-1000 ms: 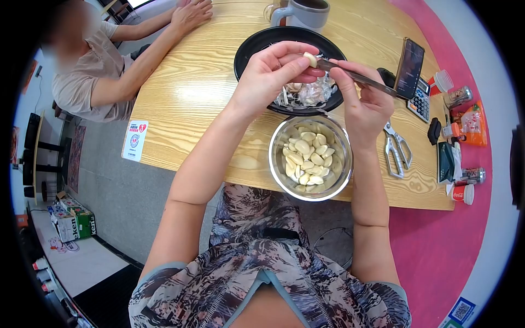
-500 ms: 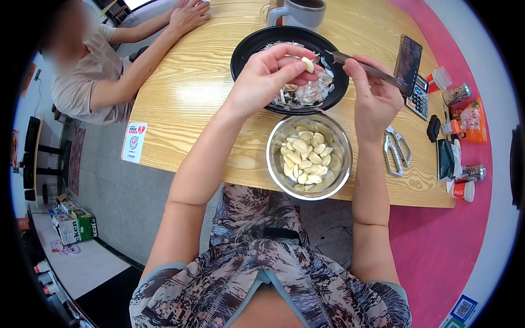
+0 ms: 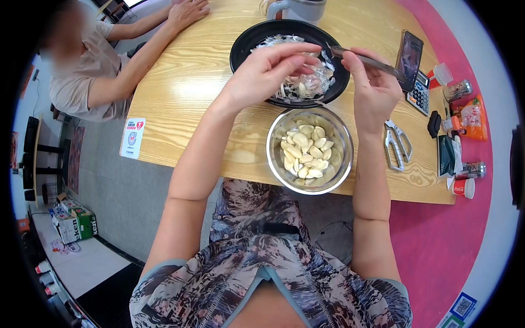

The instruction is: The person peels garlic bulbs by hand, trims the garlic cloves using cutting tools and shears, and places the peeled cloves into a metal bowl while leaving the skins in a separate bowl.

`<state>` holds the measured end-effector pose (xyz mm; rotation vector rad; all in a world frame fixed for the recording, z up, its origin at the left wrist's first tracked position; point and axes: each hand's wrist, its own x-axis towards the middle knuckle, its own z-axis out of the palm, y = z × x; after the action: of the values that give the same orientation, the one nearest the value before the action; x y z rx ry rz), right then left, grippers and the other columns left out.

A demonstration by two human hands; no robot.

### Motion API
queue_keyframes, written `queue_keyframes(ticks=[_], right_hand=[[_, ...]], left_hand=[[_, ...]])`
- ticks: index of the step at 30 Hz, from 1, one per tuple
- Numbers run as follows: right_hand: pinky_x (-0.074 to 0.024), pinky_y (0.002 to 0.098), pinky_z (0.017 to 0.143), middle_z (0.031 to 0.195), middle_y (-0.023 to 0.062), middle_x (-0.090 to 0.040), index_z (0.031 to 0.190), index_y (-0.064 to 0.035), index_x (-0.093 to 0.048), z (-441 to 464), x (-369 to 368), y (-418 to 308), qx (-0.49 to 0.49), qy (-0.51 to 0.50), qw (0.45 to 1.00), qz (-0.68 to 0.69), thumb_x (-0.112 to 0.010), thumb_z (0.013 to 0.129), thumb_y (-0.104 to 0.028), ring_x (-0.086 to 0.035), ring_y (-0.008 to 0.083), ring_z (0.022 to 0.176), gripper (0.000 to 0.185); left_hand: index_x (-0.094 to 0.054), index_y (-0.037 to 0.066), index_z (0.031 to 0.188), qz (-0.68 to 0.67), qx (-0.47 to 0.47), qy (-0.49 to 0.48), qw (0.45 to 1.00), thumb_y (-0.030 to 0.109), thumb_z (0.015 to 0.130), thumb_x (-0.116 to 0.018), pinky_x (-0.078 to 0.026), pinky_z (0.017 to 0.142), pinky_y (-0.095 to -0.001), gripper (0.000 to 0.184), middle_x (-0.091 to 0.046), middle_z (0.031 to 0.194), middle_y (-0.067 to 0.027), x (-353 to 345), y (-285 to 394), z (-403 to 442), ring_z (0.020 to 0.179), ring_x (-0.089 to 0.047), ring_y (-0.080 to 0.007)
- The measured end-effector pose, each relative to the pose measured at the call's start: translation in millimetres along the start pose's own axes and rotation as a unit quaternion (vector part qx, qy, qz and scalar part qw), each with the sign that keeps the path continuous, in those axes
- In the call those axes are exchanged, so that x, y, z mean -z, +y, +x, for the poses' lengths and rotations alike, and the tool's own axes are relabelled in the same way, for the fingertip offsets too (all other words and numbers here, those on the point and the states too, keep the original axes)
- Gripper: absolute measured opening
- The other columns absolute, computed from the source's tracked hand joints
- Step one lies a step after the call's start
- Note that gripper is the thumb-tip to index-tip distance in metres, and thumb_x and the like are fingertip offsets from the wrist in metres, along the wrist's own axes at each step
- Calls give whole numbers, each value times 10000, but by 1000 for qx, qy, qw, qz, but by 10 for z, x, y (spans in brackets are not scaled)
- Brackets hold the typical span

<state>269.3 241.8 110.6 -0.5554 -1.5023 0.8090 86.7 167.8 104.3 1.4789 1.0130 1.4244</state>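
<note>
Over the left part of the black plate (image 3: pixel 240 52), my left hand (image 3: pixel 265 71) has its fingers apart, with no clove between them. My right hand (image 3: pixel 374 82) is closed on a knife (image 3: pixel 372 62), whose blade points left over the plate's right rim. Papery garlic skins (image 3: pixel 314 82) lie on the plate, and a pale clove (image 3: pixel 302 89) shows among them. Just below the plate, a steel bowl (image 3: pixel 344 164) at the table's near edge holds several peeled garlic cloves (image 3: pixel 306 147).
Scissors (image 3: pixel 396 145), a phone (image 3: pixel 410 57) and a calculator (image 3: pixel 419 94) lie to the right. Jars, a red cup (image 3: pixel 463 188) and an orange packet (image 3: pixel 473 117) line the right edge. A grey mug (image 3: pixel 303 10) stands behind the plate. Another person's forearm (image 3: pixel 145 65) rests at the left.
The clove has left my left hand, and its fingers have opened. My right hand has drawn the knife to the right, away from my left hand.
</note>
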Motion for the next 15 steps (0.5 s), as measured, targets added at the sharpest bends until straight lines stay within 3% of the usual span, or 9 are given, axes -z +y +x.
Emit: queue_keyframes(ticks=[1,3,4,5,7,8,9,11,15], right_hand=[[-525,227,696,861,79,-709,948,35,-692,3,3,12,0,-1,1000,0,-732,848,-32,-667,116,760,127],[-521,217,680,847,72,-709,942,31,-693,8,23,54,-37,-38,999,8,-733,846,-36,-666,107,744,124],[-521,217,680,847,72,-709,942,31,-693,4,24,77,-37,-40,998,10,-733,846,-36,-666,107,744,124],[-516,212,674,842,69,-708,937,28,-694,3,19,104,-44,-46,998,18,-733,845,-37,-664,104,741,120],[-512,208,668,837,67,-708,933,26,-695,7,8,146,-49,-53,997,29,-733,843,-38,-662,100,738,116],[-508,206,664,832,66,-708,932,25,-695,0,5,158,-62,-56,996,30,-731,844,-39,-661,98,734,114],[-505,205,660,828,65,-707,930,24,-695,-8,7,174,-76,-57,995,29,-730,845,-40,-659,95,730,112],[-503,204,658,825,65,-707,930,24,-695,-17,9,201,-77,-61,995,28,-729,846,-41,-658,93,728,112],[-500,202,656,822,64,-708,929,26,-695,-16,12,220,-75,-61,995,25,-726,848,-41,-658,90,730,109]], left_hand=[[-608,2,1261,0,0,1,1000,73,964,-566,-505,901,-265,308,-680,1140,-98,38,-24,7,1030,-641,-135],[-643,-8,1197,259,-8,94,961,60,946,-581,-513,869,-255,267,-697,1077,-91,115,-111,20,995,-644,-115],[-696,17,1076,291,-25,136,947,64,903,-618,-522,796,-263,195,-709,977,-71,128,-150,24,907,-660,-121],[-696,17,1076,292,-24,139,946,64,903,-618,-522,796,-263,195,-709,977,-71,150,-176,6,907,-660,-121],[-717,50,955,488,-8,131,863,79,865,-648,-519,726,-293,116,-677,877,-57,147,-98,-4,800,-656,-171],[-715,77,876,511,-65,109,850,83,809,-682,-506,683,-339,75,-627,814,-62,132,-105,19,758,-626,-230],[-715,77,876,512,-64,109,850,83,809,-682,-506,683,-339,75,-627,814,-62,111,-91,50,758,-626,-230],[-714,82,862,524,-134,-9,841,73,773,-699,-503,681,-358,91,-614,807,-59,82,-40,83,781,-619,-238],[-722,101,851,539,-121,-104,827,39,751,-687,-506,711,-381,124,-626,823,-72,-7,-3,140,829,-628,-258]])
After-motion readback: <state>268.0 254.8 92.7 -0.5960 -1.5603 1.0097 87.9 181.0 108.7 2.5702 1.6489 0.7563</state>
